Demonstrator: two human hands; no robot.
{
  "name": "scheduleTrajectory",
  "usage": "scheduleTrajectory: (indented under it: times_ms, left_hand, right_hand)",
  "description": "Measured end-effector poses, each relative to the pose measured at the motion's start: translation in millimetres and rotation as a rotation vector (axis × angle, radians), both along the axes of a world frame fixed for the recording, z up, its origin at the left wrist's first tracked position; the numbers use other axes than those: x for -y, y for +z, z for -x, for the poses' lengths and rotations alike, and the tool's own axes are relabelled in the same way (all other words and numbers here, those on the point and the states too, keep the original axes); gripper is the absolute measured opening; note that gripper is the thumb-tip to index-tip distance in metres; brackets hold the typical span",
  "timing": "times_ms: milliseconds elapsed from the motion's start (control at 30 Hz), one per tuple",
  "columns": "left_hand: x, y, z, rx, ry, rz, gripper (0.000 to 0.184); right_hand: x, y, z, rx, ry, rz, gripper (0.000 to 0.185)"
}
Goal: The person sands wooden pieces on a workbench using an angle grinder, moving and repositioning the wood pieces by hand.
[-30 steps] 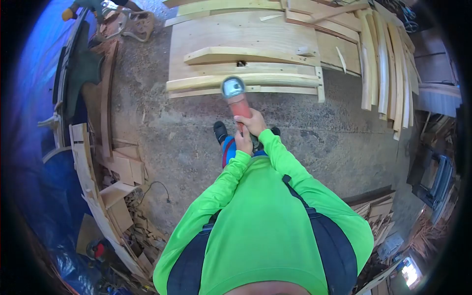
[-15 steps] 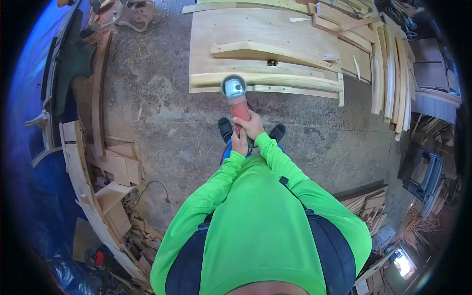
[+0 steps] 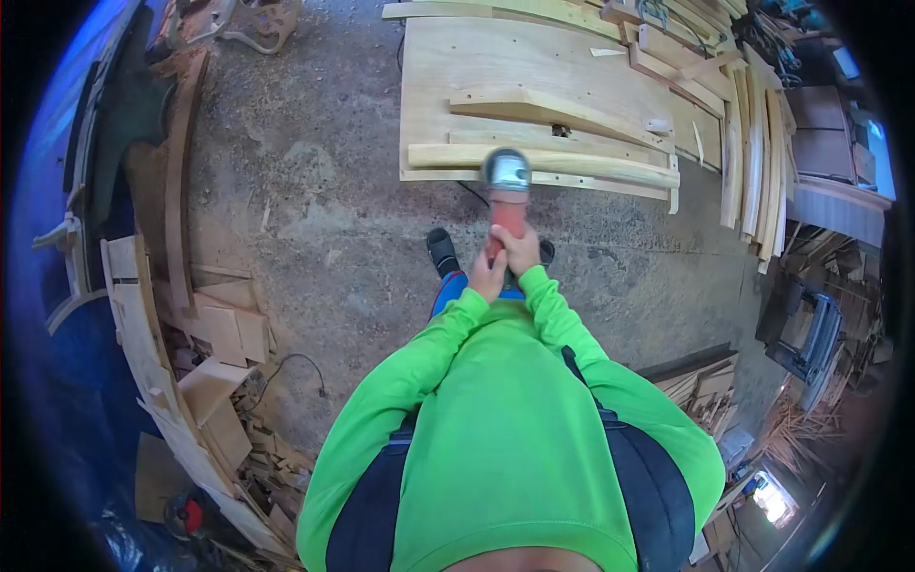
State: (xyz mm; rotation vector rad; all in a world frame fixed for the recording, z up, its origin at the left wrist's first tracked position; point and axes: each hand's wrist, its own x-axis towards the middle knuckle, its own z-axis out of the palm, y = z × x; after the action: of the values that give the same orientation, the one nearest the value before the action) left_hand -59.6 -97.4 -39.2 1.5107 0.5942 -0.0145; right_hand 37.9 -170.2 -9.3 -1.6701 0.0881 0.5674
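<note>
Where a bright green long-sleeved shirt (image 3: 515,429) fills the foreground, dark straps (image 3: 658,496) run down both its sides. Beyond it the person's two hands meet on an angle grinder (image 3: 508,214) with a reddish body: the left hand (image 3: 487,276) is closed around the rear end, and the right hand (image 3: 519,250) is clamped just ahead of it, farther along the body. The tool points away from the person, its round metallic head (image 3: 507,172) overlapping a long pale wooden strip (image 3: 581,164) in the view; whether the two touch, I cannot tell. Dark shoes (image 3: 441,253) stand on the concrete floor (image 3: 353,286) to either side of the grip. Left of the person, a black cord (image 3: 310,360) curls on the floor beside a heap of wood offcuts (image 3: 276,458), with a blue tarpaulin (image 3: 67,391) along the outer edge. Past the strip, a timber piece with a peaked edge (image 3: 524,107) lies on a broad plywood sheet (image 3: 534,62). To the right of that sheet, long planks (image 3: 753,153) lie side by side, and more boards (image 3: 562,17) run along its far edge.
</note>
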Motion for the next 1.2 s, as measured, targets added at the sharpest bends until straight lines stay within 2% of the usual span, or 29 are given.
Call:
scheduleTrajectory:
  times_ms: [33,100,200,300,367,500,533,633,667,733,800,867,900,967,1000,1033,1067,1100,1167,1200]
  left_hand:
    - [-10.9,-3.7,8.8,0.008,0.062,-0.014,0.065]
    - [-38.1,3.0,24.5,-0.008,0.164,0.039,0.065]
    - [-60.9,15.0,36.3,0.009,0.233,0.091,0.064]
    - [-72.9,18.3,36.7,-0.019,0.185,0.062,0.061]
    - [-70.8,41.0,30.8,-0.018,0.112,0.012,0.057]
    - [-59.4,35.6,20.3,-0.042,-0.046,0.013,0.056]
    - [-62.7,44.4,19.4,-0.131,-0.117,-0.034,0.054]
    - [-69.0,40.9,19.4,-0.069,-0.006,-0.067,0.054]
    - [-77.4,42.4,21.0,-0.074,0.019,-0.029,0.062]
    - [-96.5,31.6,30.4,-0.148,0.084,-0.055,0.062]
    - [-109.5,32.4,37.8,-0.16,0.171,-0.057,0.061]
    - [-118.0,55.3,38.4,-0.107,0.281,-0.036,0.061]
    - [-117.7,54.7,38.4,-0.122,0.262,-0.036,0.06]
    - [-119.5,52.0,36.1,-0.156,0.22,-0.034,0.059]
    - [-110.9,102.5,19.8,-0.209,0.209,0.024,0.059]
    - [-98.5,94.3,13.2,-0.18,0.173,-0.011,0.059]
    - [-85.2,79.3,8.1,-0.152,0.134,-0.045,0.06]
    - [-71.6,68.9,2.5,-0.123,0.094,-0.075,0.06]
    - [-44.5,62.7,-15.8,-0.079,-0.041,-0.006,0.063]
    - [-30.1,55.2,-23.1,-0.066,-0.083,-0.019,0.065]
  right_hand:
    - [-17.2,1.8,4.3,0.022,0.076,0.036,0.033]
    - [-57.0,47.0,10.1,0.055,0.205,0.052,0.038]
    - [-88.9,23.9,19.5,0.049,0.284,0.045,0.042]
    - [-88.9,15.9,24.5,-0.014,0.237,0.08,0.043]
    - [-80.1,32.4,27.9,-0.03,0.11,0.045,0.038]
    - [-55.1,27.3,28.5,-0.067,-0.09,-0.007,0.036]
    - [-53.1,26.8,27.5,-0.06,-0.125,-0.024,0.035]
    - [-68.4,41.0,24.3,-0.08,-0.065,-0.042,0.035]
    - [-81.4,51.0,24.3,-0.075,-0.054,-0.026,0.035]
    - [-104.2,59.8,24.1,0.02,0.064,0.072,0.038]
    - [-126.0,29.4,24.7,-0.056,0.226,0.032,0.042]
    - [-143.9,26.3,29.7,0.017,0.253,0.037,0.041]
    - [-146.8,26.1,30.4,0.053,0.267,0.04,0.041]
    - [-140.6,25.8,25.4,-0.05,0.229,0.023,0.042]
    - [-128.5,19.0,20.7,-0.083,0.202,0.01,0.042]
    - [-113.8,15.1,16.9,-0.119,0.174,-0.001,0.042]
    - [-96.7,43.3,11.0,-0.009,0.127,0.125,0.043]
    - [-79.7,51.5,5.8,-0.095,0.04,0.009,0.045]
    - [-41.6,56.9,-3.8,-0.008,-0.072,0.22,0.043]
    - [-25.0,47.6,-6.3,-0.065,-0.164,0.055,0.043]
